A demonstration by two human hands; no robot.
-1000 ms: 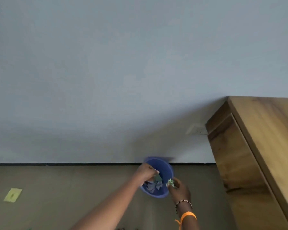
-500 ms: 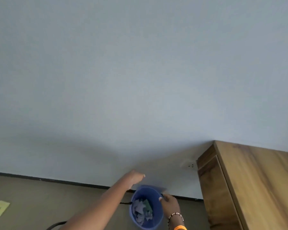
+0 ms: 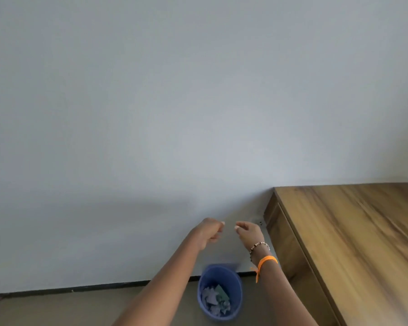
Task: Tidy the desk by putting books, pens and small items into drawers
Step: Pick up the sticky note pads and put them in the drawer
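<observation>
Both hands, the left hand (image 3: 209,231) and the right hand (image 3: 247,232), hang a little apart with curled fingers holding nothing, above the round blue plastic bin (image 3: 219,292), and the long brown wooden bench (image 3: 353,243) lies nearest the right hand.

You'll find nothing to read here (no label, brand, number or sign on anything in view).
</observation>
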